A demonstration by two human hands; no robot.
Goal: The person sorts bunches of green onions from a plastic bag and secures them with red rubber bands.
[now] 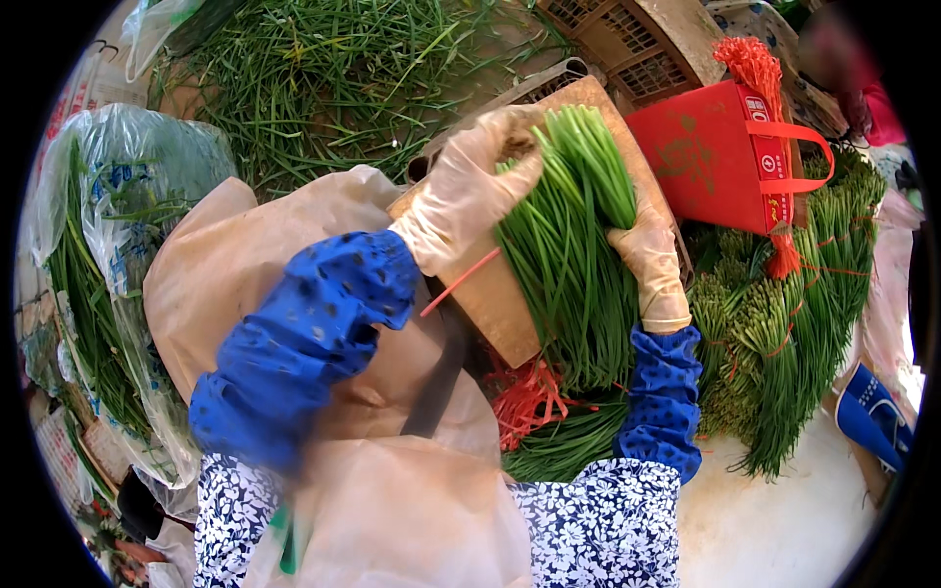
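A thick bunch of long green chives (573,235) lies slanting over a wooden board (490,304), its pale cut ends toward the far side and its leaves hanging toward me. My right hand (652,265), in a cream glove, grips the bunch from the right; most of its fingers are hidden under the stalks. At the upper left of the bunch is my left hand (480,176), gloved too, its fingers and thumb curled in against the stalks. A red tie strip (461,282) sticks out past the board near my left wrist. More red strips (529,402) hang below the board.
Tied bundles of green stalks (784,333) are heaped at the right, beside a red bag (701,157) with red strips on it. Loose greens (323,88) cover the far floor. A plastic crate (632,44) stands beyond; a clear plastic bag of greens (127,245) is at left.
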